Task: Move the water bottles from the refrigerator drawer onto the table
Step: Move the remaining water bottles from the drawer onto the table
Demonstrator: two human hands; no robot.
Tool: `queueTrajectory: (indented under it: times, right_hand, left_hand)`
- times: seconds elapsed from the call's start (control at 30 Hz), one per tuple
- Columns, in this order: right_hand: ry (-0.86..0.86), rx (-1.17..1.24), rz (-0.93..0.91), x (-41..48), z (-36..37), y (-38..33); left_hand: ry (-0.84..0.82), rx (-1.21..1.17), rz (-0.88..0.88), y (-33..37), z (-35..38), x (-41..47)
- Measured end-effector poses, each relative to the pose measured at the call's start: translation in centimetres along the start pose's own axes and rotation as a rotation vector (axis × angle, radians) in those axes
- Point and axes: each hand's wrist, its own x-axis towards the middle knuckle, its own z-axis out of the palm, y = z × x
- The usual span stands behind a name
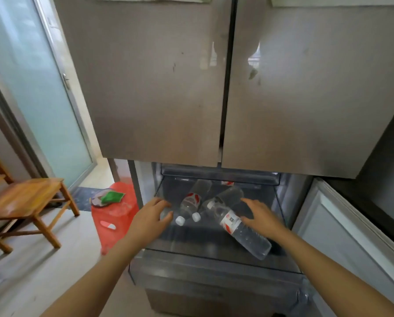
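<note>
Refrigerator (157, 88) doors stand closed above the pulled-out drawer (214, 259). A wooden chair (24, 197) and a red stool (113, 225) stand on the floor to the left. Several water bottles (241, 227) lie on their sides in the drawer, crossing one another. Both hands reach in, fingers relaxed and gripping nothing: the left hand (151, 217) just beside the caps, the right hand (261, 216) over a labelled bottle.

Lying sideways in open refrigerator drawer (214, 259): clear, white-capped, red-white labels; left bottle (191, 200) and middle bottle (231, 194) caps frontward, right bottle (241, 229) base frontward.
</note>
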Motion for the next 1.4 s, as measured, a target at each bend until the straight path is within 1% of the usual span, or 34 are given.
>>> queueTrajectory:
  times: [0.2,0.33,0.43,0.6,0.73,0.8,0.9,1.0,1.07,1.2,1.23,1.3,1.4]
  right_hand:
    - [-0.133,-0.029,-0.018,3.4,3.0,2.4]
    - [-0.154,-0.021,-0.028,5.1,4.6,2.7]
    - [-0.139,0.014,-0.016,6.3,5.5,1.7]
    - [-0.165,0.015,0.041,7.5,7.1,0.6]
    - [-0.102,-0.083,0.073,7.5,8.1,0.4]
    - [-0.099,-0.126,0.081,7.5,8.3,0.2]
    - [-0.136,-0.074,0.066,6.8,8.6,0.3]
    - [-0.138,-0.019,0.022,5.8,7.6,0.2]
    - [-0.07,0.075,0.056,5.0,6.2,0.5]
    - [0.194,0.585,0.17,2.9,3.3,2.8]
    - [0.262,0.656,0.179,2.0,3.0,3.4]
    - [0.332,0.711,0.212,0.9,3.4,4.7]
    - [0.379,0.699,0.32,-1.0,3.1,4.4]
  left_hand:
    - [-0.149,-0.04,-0.122,-0.3,4.9,3.1]
    - [-0.236,-0.041,-0.159,-0.3,6.1,5.1]
    - [-0.28,-0.036,-0.128,-0.5,6.8,6.7]
    - [-0.416,-0.019,-0.072,-1.3,7.9,8.3]
    - [-0.452,-0.026,-0.025,-2.0,8.6,8.9]
    - [-0.453,-0.063,-0.025,-2.2,8.9,9.3]
    - [-0.451,-0.073,-0.007,-2.6,9.8,9.6]
    - [-0.493,-0.088,0.043,-3.4,10.5,9.2]
    - [-0.493,-0.098,0.055,-3.8,11.0,9.5]
    - [-0.479,-0.055,0.07,-2.7,11.9,10.7]
    - [-0.486,-0.018,0.08,-2.1,12.1,11.1]
    - [-0.472,0.072,0.084,-1.0,12.5,11.8]
    - [-0.43,0.229,0.119,0.0,13.4,12.9]
